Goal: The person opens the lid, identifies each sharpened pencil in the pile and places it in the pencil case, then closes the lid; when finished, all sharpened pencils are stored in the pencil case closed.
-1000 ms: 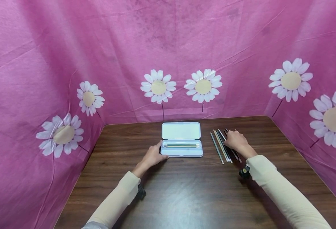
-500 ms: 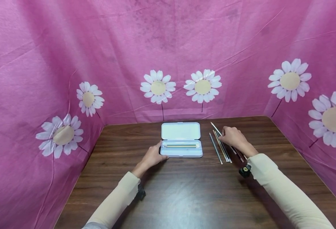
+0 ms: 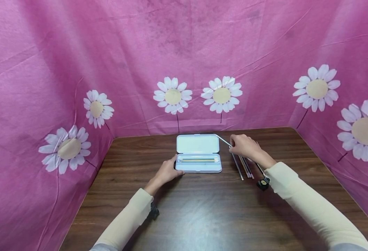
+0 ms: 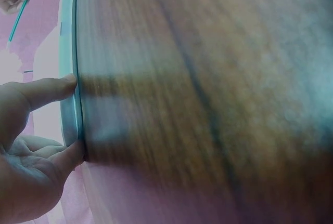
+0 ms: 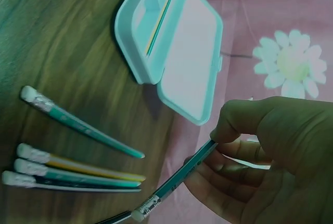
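A white pencil case (image 3: 199,171) lies unfolded on the table, its lid (image 3: 197,143) tilted back, with a few pencils (image 3: 199,160) along its rear compartment. My left hand (image 3: 166,170) holds the case by its left end; thumb and finger touch the edge in the left wrist view. Between thumb and fingers, my right hand (image 3: 244,144) pinches a green pencil (image 5: 179,177) with a white eraser. Its far end points left toward the lid. Below that hand are several loose pencils (image 5: 83,122), erasers toward me, partly hidden in the head view.
The brown wooden table (image 3: 187,209) reaches back to a pink cloth (image 3: 133,69) with daisies, which also stands at both sides. A dark pencil (image 5: 115,218) shows at the bottom of the right wrist view.
My right hand has lifted a pencil from the right of the group and moved left with it, over the other pencils toward the case. The left hand stays on the case.
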Demonstrator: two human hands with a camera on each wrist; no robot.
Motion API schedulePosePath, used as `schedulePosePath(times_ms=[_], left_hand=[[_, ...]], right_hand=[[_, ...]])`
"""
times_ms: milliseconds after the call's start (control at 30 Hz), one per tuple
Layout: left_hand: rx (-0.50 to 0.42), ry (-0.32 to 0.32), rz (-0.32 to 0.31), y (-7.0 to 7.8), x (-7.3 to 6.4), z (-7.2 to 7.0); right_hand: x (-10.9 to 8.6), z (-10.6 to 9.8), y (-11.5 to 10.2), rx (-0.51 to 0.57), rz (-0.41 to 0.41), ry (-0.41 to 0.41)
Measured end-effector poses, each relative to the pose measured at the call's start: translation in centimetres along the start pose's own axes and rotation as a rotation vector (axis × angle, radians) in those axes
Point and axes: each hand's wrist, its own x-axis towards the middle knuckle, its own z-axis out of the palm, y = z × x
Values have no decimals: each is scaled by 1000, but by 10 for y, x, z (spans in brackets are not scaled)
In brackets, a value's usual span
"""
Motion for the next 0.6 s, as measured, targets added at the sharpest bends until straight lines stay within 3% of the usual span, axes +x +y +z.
schedulePosePath(times_ms=[100, 367, 433, 600], left_hand=[[-23, -5, -15, 0, 0, 0], [-35, -30, -45, 39, -18, -25], [-8, -11, -12, 23, -12, -15], [-29, -16, -1, 23, -12, -16]], right_hand=[[3, -1, -7, -17, -42, -4], [11, -2, -31, -68, -151, -23], [13, -2, -37, -83, -160, -28], [20, 0, -51, -102, -183, -52]])
